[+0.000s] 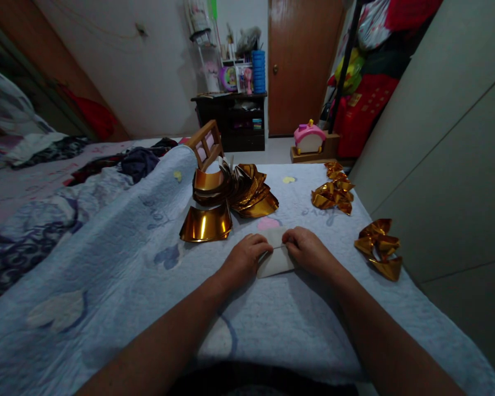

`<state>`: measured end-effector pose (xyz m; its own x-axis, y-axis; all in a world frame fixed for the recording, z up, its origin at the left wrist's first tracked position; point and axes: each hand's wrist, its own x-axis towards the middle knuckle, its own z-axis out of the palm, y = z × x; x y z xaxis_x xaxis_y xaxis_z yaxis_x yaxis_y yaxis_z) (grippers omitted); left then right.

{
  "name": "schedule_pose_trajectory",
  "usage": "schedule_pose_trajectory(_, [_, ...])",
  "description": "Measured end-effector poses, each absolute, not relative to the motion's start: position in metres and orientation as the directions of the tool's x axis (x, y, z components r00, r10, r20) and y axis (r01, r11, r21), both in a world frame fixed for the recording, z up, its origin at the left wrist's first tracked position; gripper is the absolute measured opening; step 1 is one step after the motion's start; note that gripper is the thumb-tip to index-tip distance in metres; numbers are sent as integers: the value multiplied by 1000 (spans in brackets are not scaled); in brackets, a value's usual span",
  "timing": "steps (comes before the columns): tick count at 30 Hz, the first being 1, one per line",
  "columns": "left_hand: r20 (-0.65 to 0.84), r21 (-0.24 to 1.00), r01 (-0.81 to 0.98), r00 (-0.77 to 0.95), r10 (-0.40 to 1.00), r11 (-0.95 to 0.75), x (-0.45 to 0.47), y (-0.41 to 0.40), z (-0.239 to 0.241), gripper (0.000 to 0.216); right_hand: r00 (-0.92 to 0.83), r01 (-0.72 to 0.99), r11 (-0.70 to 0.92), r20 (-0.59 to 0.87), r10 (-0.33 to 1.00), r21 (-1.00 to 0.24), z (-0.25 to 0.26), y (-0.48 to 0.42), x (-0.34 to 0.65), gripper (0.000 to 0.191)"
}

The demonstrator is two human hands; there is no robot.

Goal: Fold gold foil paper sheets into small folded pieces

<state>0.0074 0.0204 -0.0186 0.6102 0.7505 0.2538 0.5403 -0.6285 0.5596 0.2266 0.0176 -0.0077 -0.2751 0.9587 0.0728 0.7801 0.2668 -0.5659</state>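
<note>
A pale sheet of paper (277,265) lies in front of me on the blue quilt, with a crease or folded edge across its middle. My left hand (249,254) is closed on the sheet's left side, thumb along the crease. On the right side, my right hand (307,250) pinches the same crease near the upper corner. Beyond my left hand sits a fanned stack of gold foil sheets (251,192), and a curved gold foil pile (207,224) lies nearer to me.
Folded gold foil pieces (379,248) lie at right, with another cluster (333,195) farther back. The blue quilt (148,308) covers the surface. A pale cabinet (449,137) borders the right side. A pink toy (309,137) and a dark shelf (231,124) stand beyond the far edge.
</note>
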Motion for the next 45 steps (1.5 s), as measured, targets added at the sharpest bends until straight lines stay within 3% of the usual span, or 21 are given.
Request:
schedule_pose_trajectory(4, [286,484,549,637,716,-681,7,23,-23,39,-334,774,270,-7,943,-573,-5,19,233,36])
schedule_pose_trajectory(10, [279,420,549,679,679,-722,6,26,-28,45,-457,748,380,-8,889,-545,4,16,241,43])
schedule_pose_trajectory(15, [242,448,553,682,690,-703,5,26,-28,51,-495,722,393,-29,868,-569,11,14,247,36])
schedule_pose_trajectory(25, [223,495,524,695,684,-693,3,22,-19,53,-513,735,415,-40,858,-536,20,8,243,45])
schedule_pose_trajectory(30, [216,499,529,692,689,-687,4,22,-19,47,-599,687,491,-35,800,-536,21,7,236,27])
schedule_pose_trajectory(33, [195,497,535,698,689,-683,4,22,-17,42,-602,652,493,1,798,-576,17,10,235,17])
schedule_pose_trajectory(39, [170,565,501,707,686,-656,1,19,-2,38,-604,538,458,56,795,-708,12,18,236,20])
schedule_pose_trajectory(45, [189,634,484,660,728,-603,2,18,0,31,-579,545,410,26,815,-731,13,19,234,20])
